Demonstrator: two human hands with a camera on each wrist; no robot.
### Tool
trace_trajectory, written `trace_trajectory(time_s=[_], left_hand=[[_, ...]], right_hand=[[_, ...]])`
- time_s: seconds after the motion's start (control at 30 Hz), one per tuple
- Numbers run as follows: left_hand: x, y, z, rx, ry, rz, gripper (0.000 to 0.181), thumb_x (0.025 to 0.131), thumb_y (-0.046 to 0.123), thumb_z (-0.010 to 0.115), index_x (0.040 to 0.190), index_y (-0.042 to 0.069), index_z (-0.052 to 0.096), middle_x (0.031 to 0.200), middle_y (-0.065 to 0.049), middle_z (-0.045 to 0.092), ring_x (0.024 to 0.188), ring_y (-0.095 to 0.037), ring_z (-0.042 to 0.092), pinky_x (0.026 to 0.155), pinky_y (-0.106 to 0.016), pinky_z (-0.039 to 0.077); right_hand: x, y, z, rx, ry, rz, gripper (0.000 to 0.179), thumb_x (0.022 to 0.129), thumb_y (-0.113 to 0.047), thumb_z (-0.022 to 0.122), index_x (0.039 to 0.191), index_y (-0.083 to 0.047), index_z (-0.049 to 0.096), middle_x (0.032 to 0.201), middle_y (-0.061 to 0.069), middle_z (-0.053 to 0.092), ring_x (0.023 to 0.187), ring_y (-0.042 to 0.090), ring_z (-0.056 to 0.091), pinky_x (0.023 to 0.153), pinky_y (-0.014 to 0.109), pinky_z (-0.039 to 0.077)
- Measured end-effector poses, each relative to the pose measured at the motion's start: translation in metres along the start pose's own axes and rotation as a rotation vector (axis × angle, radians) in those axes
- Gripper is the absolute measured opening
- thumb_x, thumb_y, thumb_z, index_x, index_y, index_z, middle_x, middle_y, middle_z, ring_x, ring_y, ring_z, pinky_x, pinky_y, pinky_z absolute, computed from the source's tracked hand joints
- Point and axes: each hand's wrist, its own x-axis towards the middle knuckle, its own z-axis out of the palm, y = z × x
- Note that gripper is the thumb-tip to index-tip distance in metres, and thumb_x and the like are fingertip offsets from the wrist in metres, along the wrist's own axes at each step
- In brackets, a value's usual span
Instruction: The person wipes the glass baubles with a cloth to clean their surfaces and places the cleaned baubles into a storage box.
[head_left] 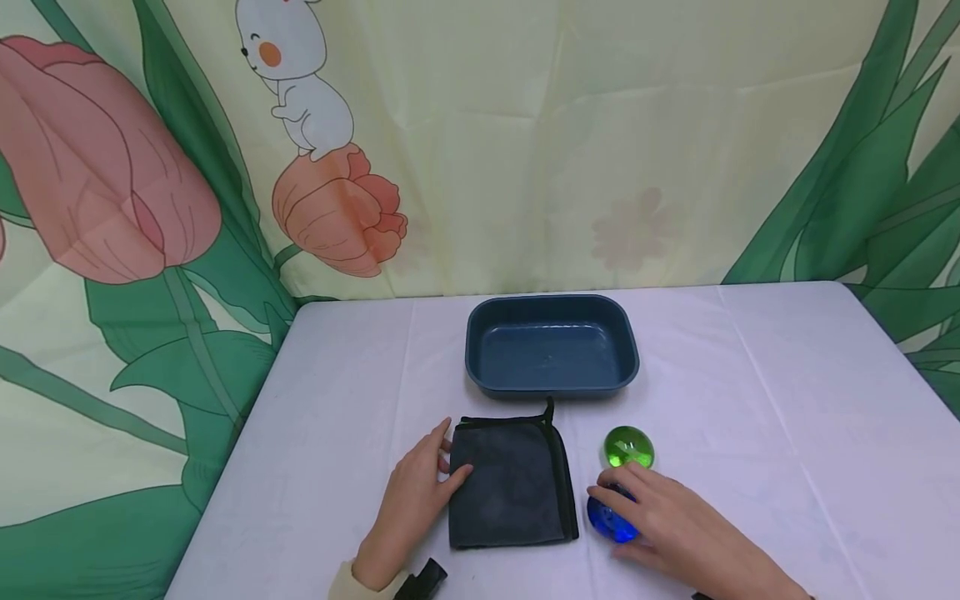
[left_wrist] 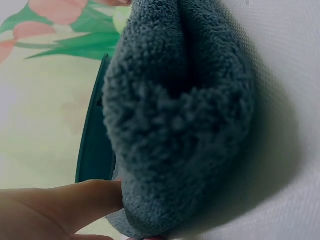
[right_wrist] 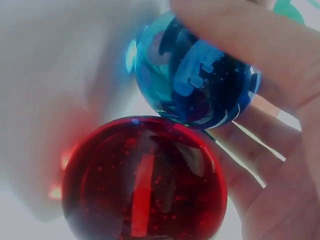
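A folded dark grey towel [head_left: 510,483] with black edging and a hanging loop lies on the table. My left hand [head_left: 416,487] grips its left edge, thumb over the top and fingers along the side. In the left wrist view the towel's fluffy fold [left_wrist: 175,120] fills the middle. To the right of the towel, my right hand [head_left: 667,517] holds a clear blue ball [head_left: 609,517] between thumb and fingers. A red ball [right_wrist: 145,185] sits close against the blue ball [right_wrist: 197,75] in the right wrist view; the head view hides it. Just beyond the fingers lies a green ball [head_left: 628,446].
Behind the towel stands a dark blue rectangular basin [head_left: 551,392] with rounded corners. A white cloth [head_left: 360,358] covers the table, and a printed flower curtain [head_left: 510,167] hangs along its back edge.
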Motion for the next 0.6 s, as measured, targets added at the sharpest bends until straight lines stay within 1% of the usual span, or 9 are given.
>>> trace_trajectory(time_s=[0.1, 0.17, 0.33, 0.43, 0.6], left_hand=[[-0.0003, -0.0003, 0.0008, -0.046, 0.006, 0.006, 0.065, 0.080, 0.021, 0.084, 0.134, -0.001, 0.057, 0.093, 0.000, 0.065, 0.069, -0.005, 0.053, 0.060, -0.021, 0.045], [-0.0005, -0.0005, 0.0012, -0.079, 0.012, 0.015, 0.060, 0.078, 0.017, 0.085, 0.129, -0.002, 0.059, 0.088, 0.000, 0.065, 0.068, -0.005, 0.055, 0.061, -0.021, 0.047], [0.0004, -0.0001, 0.0010, -0.146, 0.026, 0.026, 0.052, 0.076, 0.010, 0.085, 0.123, 0.000, 0.063, 0.082, 0.000, 0.064, 0.066, -0.004, 0.057, 0.059, -0.020, 0.051], [0.0009, -0.0002, 0.0012, -0.178, 0.028, 0.014, 0.050, 0.077, 0.009, 0.084, 0.122, 0.002, 0.064, 0.084, 0.001, 0.065, 0.068, -0.004, 0.057, 0.060, -0.020, 0.051], [0.0006, -0.0017, 0.0015, -0.255, 0.012, -0.005, 0.046, 0.081, 0.010, 0.081, 0.123, 0.002, 0.063, 0.088, -0.001, 0.066, 0.071, -0.005, 0.058, 0.062, -0.020, 0.051]], right_hand=[[-0.0013, -0.0004, 0.0013, -0.022, 0.044, -0.061, 0.066, 0.071, -0.040, 0.088, 0.127, -0.016, 0.064, 0.120, 0.000, 0.059, 0.104, 0.018, 0.058, 0.076, 0.036, 0.061], [-0.0018, -0.0008, 0.0016, -0.025, 0.057, -0.079, 0.066, 0.070, -0.034, 0.090, 0.127, -0.015, 0.063, 0.121, 0.001, 0.059, 0.104, 0.018, 0.059, 0.075, 0.036, 0.061], [-0.0018, -0.0025, 0.0002, -0.043, 0.033, -0.058, 0.062, 0.073, -0.028, 0.088, 0.128, -0.015, 0.063, 0.125, 0.003, 0.060, 0.108, 0.019, 0.062, 0.078, 0.038, 0.061], [-0.0016, -0.0032, -0.0009, -0.056, 0.018, -0.056, 0.060, 0.076, -0.029, 0.086, 0.129, -0.014, 0.062, 0.126, 0.003, 0.061, 0.111, 0.019, 0.061, 0.080, 0.039, 0.061], [-0.0010, -0.0038, -0.0034, -0.065, -0.014, -0.055, 0.058, 0.079, -0.032, 0.083, 0.131, -0.014, 0.062, 0.126, 0.003, 0.062, 0.113, 0.019, 0.061, 0.081, 0.039, 0.061]])
